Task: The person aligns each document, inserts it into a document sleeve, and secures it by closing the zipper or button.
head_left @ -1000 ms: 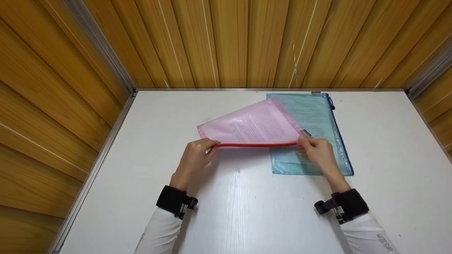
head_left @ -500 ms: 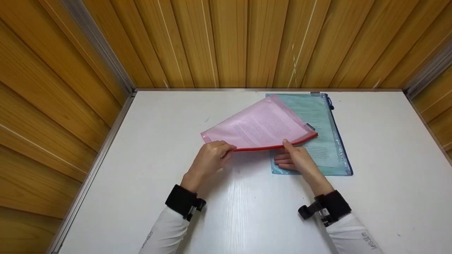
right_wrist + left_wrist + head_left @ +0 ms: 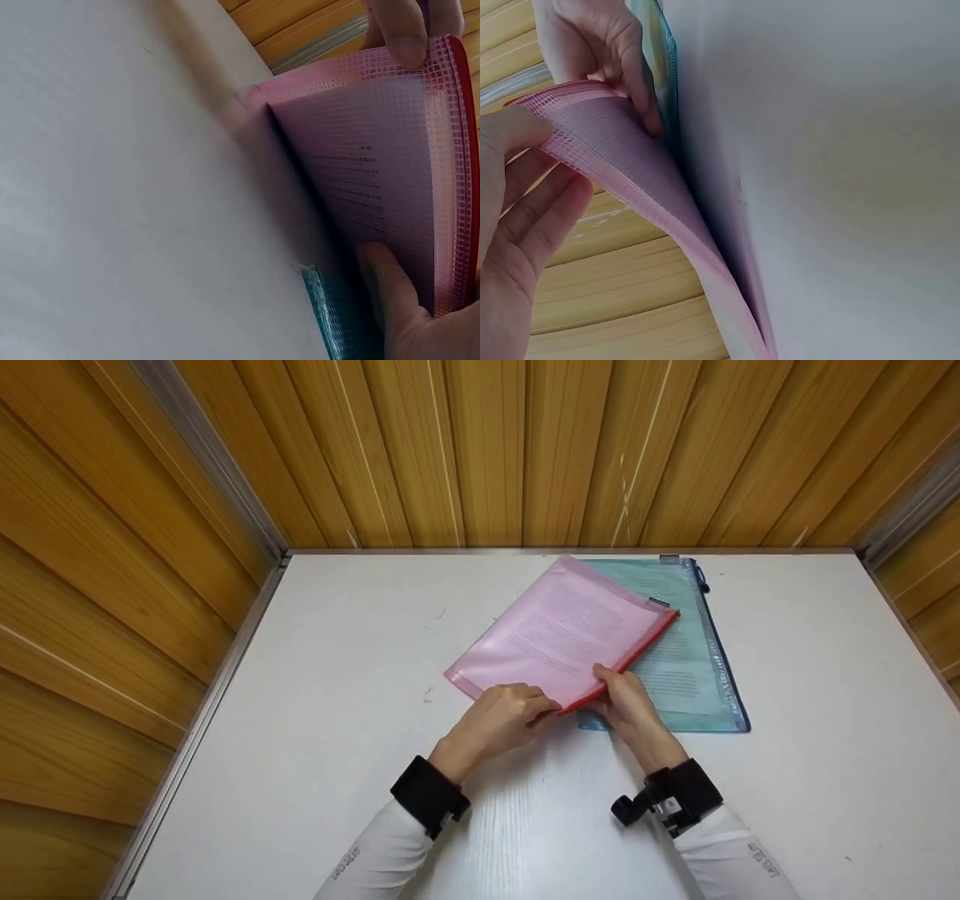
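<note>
A pink mesh zipper pouch (image 3: 566, 630) with a red zip edge and a printed sheet inside lies slanted, its near edge lifted. My left hand (image 3: 504, 718) pinches the pouch's near corner, at the end of the red edge. The right hand (image 3: 628, 706) grips the red edge farther along, thumb on top and fingers underneath. In the right wrist view the pouch's underside (image 3: 352, 172) shows raised above the table, with right-hand fingers against it. Beneath the pouch lies a teal zipper pouch (image 3: 701, 675) with a dark blue zip edge, also holding printed paper; its left part is covered.
Both pouches are on a white table (image 3: 337, 660). Wood-patterned panels (image 3: 487, 450) rise behind it and at the left, with a metal strip along the table's edge. Black camera straps (image 3: 429, 795) wrap both wrists over white sleeves.
The pink pouch has turned counterclockwise, its left end coming nearer. My left hand has moved right and nearer with its corner. The right hand has slid from the right corner to mid-edge.
</note>
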A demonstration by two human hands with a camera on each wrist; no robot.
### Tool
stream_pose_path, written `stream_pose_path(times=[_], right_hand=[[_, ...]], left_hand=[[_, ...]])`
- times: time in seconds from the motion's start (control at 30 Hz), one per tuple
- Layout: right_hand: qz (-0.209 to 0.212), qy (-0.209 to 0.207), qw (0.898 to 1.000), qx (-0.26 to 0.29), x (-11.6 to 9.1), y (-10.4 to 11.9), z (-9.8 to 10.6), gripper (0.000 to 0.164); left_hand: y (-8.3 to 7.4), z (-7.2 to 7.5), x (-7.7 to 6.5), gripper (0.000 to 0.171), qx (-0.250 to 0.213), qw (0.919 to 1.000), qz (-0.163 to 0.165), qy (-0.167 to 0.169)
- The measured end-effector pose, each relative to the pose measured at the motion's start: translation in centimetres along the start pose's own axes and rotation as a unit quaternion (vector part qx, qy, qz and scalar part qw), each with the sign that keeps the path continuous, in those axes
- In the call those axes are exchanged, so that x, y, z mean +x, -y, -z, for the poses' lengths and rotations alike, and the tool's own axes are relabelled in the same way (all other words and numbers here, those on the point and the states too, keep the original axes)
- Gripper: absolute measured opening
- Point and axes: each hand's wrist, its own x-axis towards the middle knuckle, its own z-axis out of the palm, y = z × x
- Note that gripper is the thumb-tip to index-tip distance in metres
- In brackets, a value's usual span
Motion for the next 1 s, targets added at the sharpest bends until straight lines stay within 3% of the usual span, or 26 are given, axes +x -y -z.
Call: stream_pose_path(times=[0.17,0.33,0.47,0.5,0.6,0.7,0.73,0.83,1.0], right_hand=[[-0.010,-0.024,0.999,0.030,0.3,-0.1,0.2,0.060],[0.015,-0.024,0.998,0.052,0.6,-0.3,0.6,0.060],[0.013,-0.035,0.998,0.043,0.7,-0.2,1.1,0.062],[0.009,-0.037,0.998,0.041,0.7,-0.2,1.2,0.063],[0.001,-0.039,0.999,0.034,0.7,0.0,1.5,0.066],[0.003,-0.035,0.999,0.027,0.7,0.1,1.6,0.067],[0.005,-0.033,0.999,0.024,0.7,0.2,1.6,0.068],[0.010,-0.028,0.999,0.021,0.7,0.3,1.7,0.068],[0.013,-0.017,1.000,0.017,0.6,0.4,1.7,0.067]], left_hand=[[0.0,-0.6,0.1,0.013,-0.011,0.9999,-0.002,0.012],[0.7,-0.9,-0.6,0.019,-0.030,0.9995,0.004,0.005],[1.7,-0.7,-1.2,0.021,-0.051,0.9973,0.052,-0.008],[2.7,-1.4,-1.6,0.024,-0.057,0.9961,0.067,-0.014],[3.7,-1.1,-2.0,0.026,-0.095,0.9849,0.144,-0.012],[4.7,-1.1,-2.5,0.031,-0.119,0.9689,0.215,-0.030],[4.4,-0.5,-2.5,0.034,-0.128,0.9617,0.240,-0.032],[6.3,-1.9,-3.5,0.054,-0.119,0.9490,0.288,-0.049],[9.3,-4.4,-4.7,0.075,-0.134,0.9199,0.362,-0.067]])
